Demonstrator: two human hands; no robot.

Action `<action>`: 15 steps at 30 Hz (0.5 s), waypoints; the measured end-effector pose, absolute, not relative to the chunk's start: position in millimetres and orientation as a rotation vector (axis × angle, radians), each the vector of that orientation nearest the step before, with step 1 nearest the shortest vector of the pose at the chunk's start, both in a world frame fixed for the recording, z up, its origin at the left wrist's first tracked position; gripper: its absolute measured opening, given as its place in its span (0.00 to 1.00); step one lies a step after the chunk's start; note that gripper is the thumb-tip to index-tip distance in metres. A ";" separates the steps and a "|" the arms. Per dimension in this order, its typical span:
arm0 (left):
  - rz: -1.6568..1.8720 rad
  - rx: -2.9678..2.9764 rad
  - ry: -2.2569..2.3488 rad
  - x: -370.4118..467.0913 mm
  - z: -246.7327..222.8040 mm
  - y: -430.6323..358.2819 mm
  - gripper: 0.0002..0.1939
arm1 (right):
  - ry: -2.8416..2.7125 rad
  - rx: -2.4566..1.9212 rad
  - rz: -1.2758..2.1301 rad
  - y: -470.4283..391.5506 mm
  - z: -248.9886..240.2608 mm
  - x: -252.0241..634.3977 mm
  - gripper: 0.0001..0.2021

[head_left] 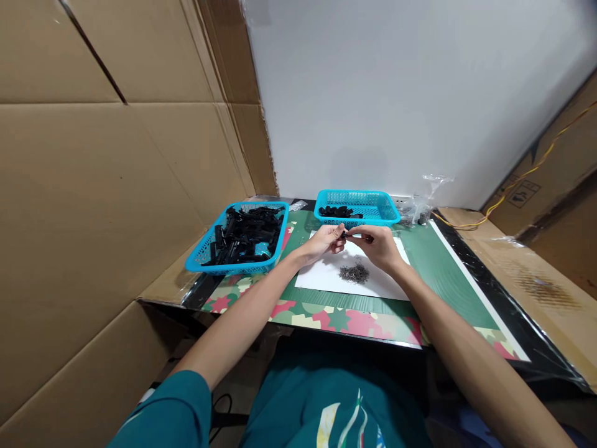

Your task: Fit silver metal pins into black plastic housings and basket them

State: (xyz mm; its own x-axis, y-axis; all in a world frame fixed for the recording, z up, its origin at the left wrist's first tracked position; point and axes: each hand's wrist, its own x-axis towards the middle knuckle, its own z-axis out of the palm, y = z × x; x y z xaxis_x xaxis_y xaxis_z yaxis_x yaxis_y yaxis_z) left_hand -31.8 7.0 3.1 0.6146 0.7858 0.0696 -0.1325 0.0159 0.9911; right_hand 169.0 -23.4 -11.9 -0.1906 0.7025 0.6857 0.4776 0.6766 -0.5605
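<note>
Above a white sheet [321, 279], my left hand [328, 241] has its fingers closed round a small black part [344, 234]. My right hand [374, 244] meets it there, its thumb and forefinger pinched at the part's right side; whatever lies between those fingertips is too small to make out. A pile of tiny dark metal pieces [354, 273] lies on the sheet below my hands. To the left, a blue basket [237, 269] holds many long black parts [249, 231]. Behind my hands, a second blue basket [380, 214] contains smaller black parts [336, 212] on its left side.
The green table mat [443, 274] has a patterned front edge. Clear plastic bags [415, 208] lie right of the rear basket. Cardboard walls [140, 155] stand at left and right, a pale wall [364, 93] behind. A yellow cable [532, 169] hangs at the right.
</note>
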 end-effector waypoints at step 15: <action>1.031 2.032 0.895 -28.4 4.0 7.0 0.14 | -1.828 -1.049 0.441 -18.3 -5.1 186.0 0.24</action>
State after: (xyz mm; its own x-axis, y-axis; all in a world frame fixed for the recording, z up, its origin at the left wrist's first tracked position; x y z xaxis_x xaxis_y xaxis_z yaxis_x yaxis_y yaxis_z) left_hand -28.4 7.0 4.0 0.4498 0.8062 0.3842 0.2678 -0.5322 0.8031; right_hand 186.0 -18.3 -5.1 -0.1824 0.8118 0.5547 0.4701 0.5675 -0.6760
